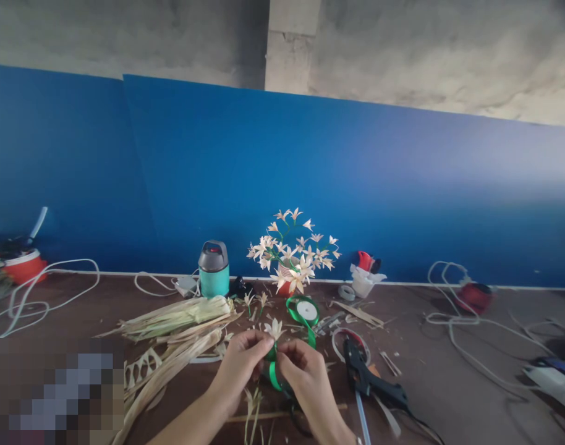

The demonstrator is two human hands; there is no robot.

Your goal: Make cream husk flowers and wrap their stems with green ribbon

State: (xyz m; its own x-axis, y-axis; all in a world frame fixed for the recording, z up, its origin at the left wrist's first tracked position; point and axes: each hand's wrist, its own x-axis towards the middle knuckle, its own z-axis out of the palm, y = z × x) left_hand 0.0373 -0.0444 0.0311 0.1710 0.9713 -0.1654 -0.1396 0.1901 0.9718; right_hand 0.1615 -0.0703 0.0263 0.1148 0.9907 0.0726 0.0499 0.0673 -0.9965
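Between both hands stands a pale corn-husk flower with its petals up. My left hand is closed, its thumb and fingertips pinching the flower's stem just under the petals. My right hand is closed too, pinching green ribbon against the same stem; a loop of it hangs below the fingers. Behind the right hand, more ribbon runs from a green ribbon spool. The lower stem is hidden by my fingers. Two smaller husk flowers lie just beyond the hands.
Dried corn husks are heaped on the left. A glue gun and a tape roll lie to the right. At the back stand a teal canister, a pot of husk flowers and a white cup. White cables cross the table.
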